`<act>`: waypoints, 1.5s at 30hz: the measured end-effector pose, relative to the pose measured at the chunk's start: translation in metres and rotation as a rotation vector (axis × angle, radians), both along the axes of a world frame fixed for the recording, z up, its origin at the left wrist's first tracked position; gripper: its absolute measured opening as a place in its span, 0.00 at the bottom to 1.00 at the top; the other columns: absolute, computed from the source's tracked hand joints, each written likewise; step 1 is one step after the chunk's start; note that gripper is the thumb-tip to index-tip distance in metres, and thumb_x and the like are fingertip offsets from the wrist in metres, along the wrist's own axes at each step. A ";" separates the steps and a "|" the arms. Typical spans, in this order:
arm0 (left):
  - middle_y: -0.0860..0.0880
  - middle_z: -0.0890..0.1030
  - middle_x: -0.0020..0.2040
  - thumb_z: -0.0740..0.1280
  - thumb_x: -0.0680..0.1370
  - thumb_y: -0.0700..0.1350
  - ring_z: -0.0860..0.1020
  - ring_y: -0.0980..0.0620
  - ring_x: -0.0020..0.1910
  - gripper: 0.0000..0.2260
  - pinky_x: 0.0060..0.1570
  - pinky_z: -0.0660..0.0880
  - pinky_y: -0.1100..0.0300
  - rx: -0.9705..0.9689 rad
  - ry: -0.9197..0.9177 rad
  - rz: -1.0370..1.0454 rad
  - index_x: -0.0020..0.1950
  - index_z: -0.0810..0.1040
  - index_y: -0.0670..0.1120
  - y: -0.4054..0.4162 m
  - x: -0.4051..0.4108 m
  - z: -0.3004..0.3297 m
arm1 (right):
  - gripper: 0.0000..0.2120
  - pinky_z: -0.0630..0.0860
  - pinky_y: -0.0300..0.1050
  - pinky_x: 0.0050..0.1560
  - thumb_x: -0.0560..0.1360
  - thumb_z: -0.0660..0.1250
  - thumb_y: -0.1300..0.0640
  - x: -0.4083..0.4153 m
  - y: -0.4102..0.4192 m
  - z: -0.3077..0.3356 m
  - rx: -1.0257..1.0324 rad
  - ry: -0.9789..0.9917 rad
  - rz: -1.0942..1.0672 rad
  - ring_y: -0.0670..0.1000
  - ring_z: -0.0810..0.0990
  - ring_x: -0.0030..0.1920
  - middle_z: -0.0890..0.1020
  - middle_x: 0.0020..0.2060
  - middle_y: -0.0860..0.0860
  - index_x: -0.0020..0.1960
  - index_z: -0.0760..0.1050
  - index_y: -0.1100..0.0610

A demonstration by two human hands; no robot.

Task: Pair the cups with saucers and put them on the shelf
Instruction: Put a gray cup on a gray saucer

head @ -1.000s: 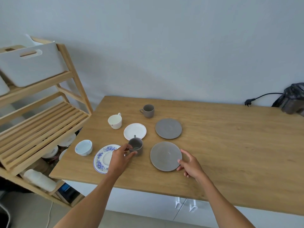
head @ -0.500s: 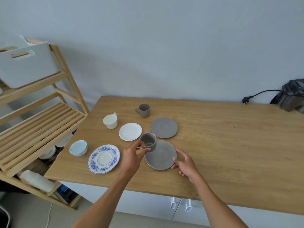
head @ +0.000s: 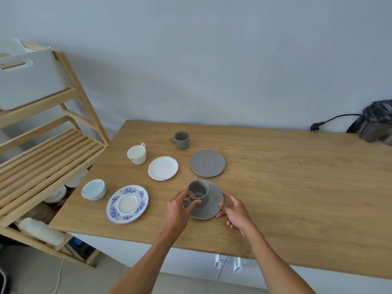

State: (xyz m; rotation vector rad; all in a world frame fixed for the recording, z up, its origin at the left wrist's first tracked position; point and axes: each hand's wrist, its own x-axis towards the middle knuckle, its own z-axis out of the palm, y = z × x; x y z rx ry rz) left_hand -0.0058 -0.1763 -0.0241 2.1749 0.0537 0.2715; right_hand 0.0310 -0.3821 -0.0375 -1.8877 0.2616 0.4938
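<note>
- The white bin (head: 25, 79) at upper left is cut by the frame edge.
- The dark bag (head: 376, 122) at right is cropped.
- Dishes (head: 57, 194) under the shelf (head: 48, 153) are mostly hidden.

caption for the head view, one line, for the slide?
Left hand sets a grey cup on the near grey saucer steadied by the right hand; three cups and three saucers remain unpaired.

Person, two arms in view: left hand (head: 177, 211) and right hand (head: 237, 215) bare, no gloves, rings or watch. Forearms uncovered to the frame edge; no sleeves visible.
</note>
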 end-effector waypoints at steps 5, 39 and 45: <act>0.55 0.82 0.56 0.75 0.73 0.51 0.81 0.57 0.51 0.11 0.43 0.80 0.66 -0.009 0.012 0.004 0.53 0.80 0.51 -0.006 0.001 -0.001 | 0.26 0.73 0.39 0.21 0.83 0.65 0.54 -0.001 -0.002 0.000 0.003 -0.019 0.021 0.46 0.75 0.21 0.88 0.38 0.53 0.78 0.64 0.41; 0.53 0.76 0.67 0.70 0.74 0.60 0.74 0.56 0.64 0.27 0.59 0.76 0.57 -0.037 0.109 0.029 0.71 0.67 0.56 0.017 -0.006 0.002 | 0.23 0.74 0.41 0.23 0.83 0.64 0.54 -0.013 -0.001 0.004 0.038 -0.065 -0.027 0.48 0.77 0.24 0.86 0.39 0.56 0.76 0.66 0.43; 0.54 0.79 0.58 0.71 0.76 0.56 0.76 0.56 0.57 0.20 0.56 0.75 0.57 -0.026 0.029 0.207 0.65 0.74 0.52 0.075 -0.031 0.003 | 0.10 0.67 0.41 0.24 0.83 0.63 0.55 -0.045 0.029 0.003 -0.033 -0.333 -0.235 0.45 0.69 0.23 0.74 0.26 0.51 0.62 0.79 0.46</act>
